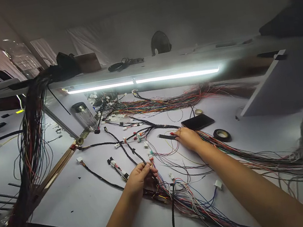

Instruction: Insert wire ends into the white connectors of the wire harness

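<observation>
Head view takes in a white tabletop (66, 196) beneath a shelf (188, 57), with a light tube (174, 76) mounted under it, likely so the surface below is well lit. Long coloured wires (156, 104) lie gathered along the back, probably to leave room in front. Mid-tabletop is a black-wrapped cable (138, 156); the person's left hand (139, 177) is closed on it in a pinch, apparently steadying it near the loose wires (196, 214). Their right hand (187, 138), fingers curled nearly together, seems to grip one end of a black strip (166, 137), leaving most of its length free. A dark phone (198, 122) and smaller tape roll (222, 135) rest nearby, perhaps for easy reach. Smallest, a white connector (218, 184) ends a blue lead.
</observation>
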`<state>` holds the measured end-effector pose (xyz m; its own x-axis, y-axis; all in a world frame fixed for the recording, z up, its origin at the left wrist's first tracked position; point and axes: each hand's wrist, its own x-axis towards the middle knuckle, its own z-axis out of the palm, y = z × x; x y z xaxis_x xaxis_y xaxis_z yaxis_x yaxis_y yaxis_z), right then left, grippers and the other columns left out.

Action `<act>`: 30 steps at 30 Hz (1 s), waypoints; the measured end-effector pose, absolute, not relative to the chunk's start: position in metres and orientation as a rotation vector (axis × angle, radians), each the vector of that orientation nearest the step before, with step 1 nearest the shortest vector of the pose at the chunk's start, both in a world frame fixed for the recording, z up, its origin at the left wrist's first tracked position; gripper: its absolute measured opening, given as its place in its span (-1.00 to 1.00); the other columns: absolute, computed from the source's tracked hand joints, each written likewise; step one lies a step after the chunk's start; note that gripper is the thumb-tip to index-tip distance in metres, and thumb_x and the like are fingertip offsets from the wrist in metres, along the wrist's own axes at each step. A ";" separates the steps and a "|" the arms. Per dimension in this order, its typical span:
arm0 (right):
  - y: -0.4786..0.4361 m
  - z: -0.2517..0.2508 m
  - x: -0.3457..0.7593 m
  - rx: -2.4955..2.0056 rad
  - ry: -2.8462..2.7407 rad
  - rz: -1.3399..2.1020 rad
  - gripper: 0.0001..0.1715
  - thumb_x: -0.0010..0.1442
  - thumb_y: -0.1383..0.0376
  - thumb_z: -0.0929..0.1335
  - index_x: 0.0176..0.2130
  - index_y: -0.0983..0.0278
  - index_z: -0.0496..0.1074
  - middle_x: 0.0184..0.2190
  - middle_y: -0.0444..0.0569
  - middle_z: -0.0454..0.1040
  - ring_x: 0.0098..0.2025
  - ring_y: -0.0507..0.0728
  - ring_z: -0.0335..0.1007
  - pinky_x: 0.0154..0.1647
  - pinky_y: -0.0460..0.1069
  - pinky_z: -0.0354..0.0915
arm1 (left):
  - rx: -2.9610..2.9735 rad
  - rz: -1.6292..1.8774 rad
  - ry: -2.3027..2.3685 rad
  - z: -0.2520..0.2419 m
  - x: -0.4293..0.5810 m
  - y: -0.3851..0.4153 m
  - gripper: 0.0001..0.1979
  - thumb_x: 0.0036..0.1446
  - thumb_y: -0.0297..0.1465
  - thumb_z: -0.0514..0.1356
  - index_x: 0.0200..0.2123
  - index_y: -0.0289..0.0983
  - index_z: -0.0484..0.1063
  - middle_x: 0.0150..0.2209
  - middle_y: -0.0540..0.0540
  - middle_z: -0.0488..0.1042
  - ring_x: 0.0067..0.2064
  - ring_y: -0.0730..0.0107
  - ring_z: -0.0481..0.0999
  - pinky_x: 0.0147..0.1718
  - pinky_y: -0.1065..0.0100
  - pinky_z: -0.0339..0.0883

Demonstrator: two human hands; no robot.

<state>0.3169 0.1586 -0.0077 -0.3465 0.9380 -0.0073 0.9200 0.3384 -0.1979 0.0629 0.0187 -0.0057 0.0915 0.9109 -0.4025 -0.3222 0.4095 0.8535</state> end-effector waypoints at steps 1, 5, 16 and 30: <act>0.160 -0.006 0.312 -1.755 -2.480 0.267 -0.70 0.31 0.21 0.32 0.00 0.28 0.39 0.02 0.04 0.41 0.00 0.19 0.38 0.02 0.20 0.31 | 0.654 1.023 1.109 -0.005 0.062 0.019 -0.66 -0.01 -0.19 0.36 -0.30 -0.30 0.40 -0.37 -0.10 0.55 -0.39 0.43 0.51 -0.43 0.45 0.33; 0.156 0.004 0.303 -1.853 -2.484 0.386 -0.66 0.30 0.18 0.33 0.01 0.30 0.39 -0.04 0.03 0.44 -0.07 0.17 0.42 -0.03 0.18 0.34 | 0.614 1.003 1.078 -0.008 0.056 0.020 -0.70 -0.03 -0.24 0.38 -0.38 -0.33 0.41 -0.34 -0.13 0.55 -0.38 0.44 0.51 -0.40 0.45 0.34; 0.037 0.045 0.383 -2.200 -2.249 0.441 -0.48 0.18 0.35 0.19 0.12 0.28 0.35 -0.13 0.10 0.57 -0.14 0.28 0.52 -0.23 0.05 0.34 | 0.539 1.029 1.031 -0.011 0.054 0.023 -0.70 -0.12 -0.27 0.44 -0.43 -0.32 0.45 -0.45 0.00 0.49 -0.45 0.55 0.44 -0.40 0.49 0.28; -0.042 0.010 0.257 -1.433 -2.487 0.280 -0.36 0.10 0.49 0.21 0.18 0.31 0.29 -0.20 0.08 0.60 -0.32 0.18 0.56 -0.37 -0.01 0.43 | 0.542 1.061 1.006 -0.010 0.056 0.021 -0.67 -0.17 -0.26 0.46 -0.41 -0.31 0.45 -0.47 0.00 0.51 -0.48 0.53 0.45 -0.42 0.47 0.29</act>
<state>0.2565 -0.0420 0.0098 -0.4812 0.8677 0.1247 0.8182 0.4956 -0.2914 0.0558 0.0211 -0.0102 0.1312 0.9019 -0.4115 -0.4584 0.4232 0.7815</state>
